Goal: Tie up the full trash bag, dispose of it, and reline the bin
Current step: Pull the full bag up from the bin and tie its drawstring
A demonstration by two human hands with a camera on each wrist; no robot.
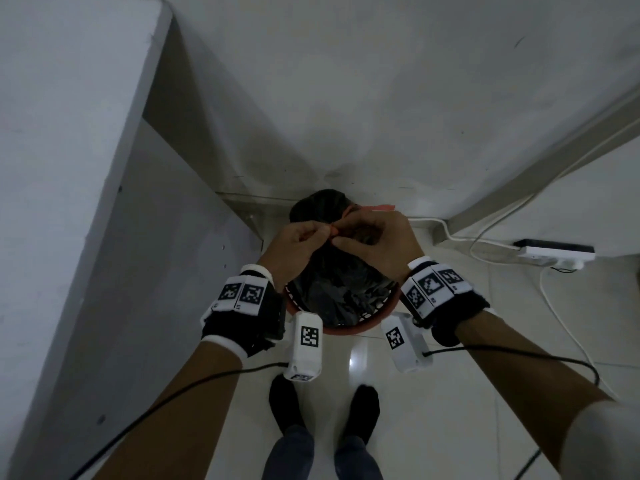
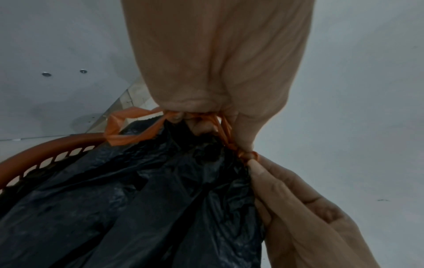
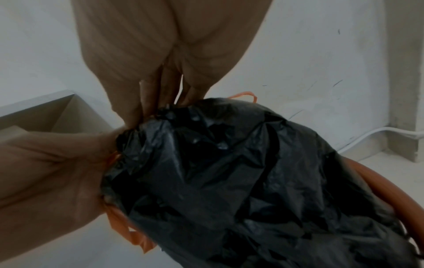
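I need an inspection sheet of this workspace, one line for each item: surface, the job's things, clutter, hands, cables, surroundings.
Surface: pale glossy tiled floor.
Job's things: black trash bag sits in the orange bin, mouth gathered; orange drawstring partly knotted, one loop hanging free.
Clutter: nothing seen.
Hands: left hand and right hand both pinch the drawstring above the bag.
Cables: white cables run over the floor to a power strip; black wrist-camera leads trail back along both arms.
Surroundings: white cabinet to the left, scuffed white wall behind.
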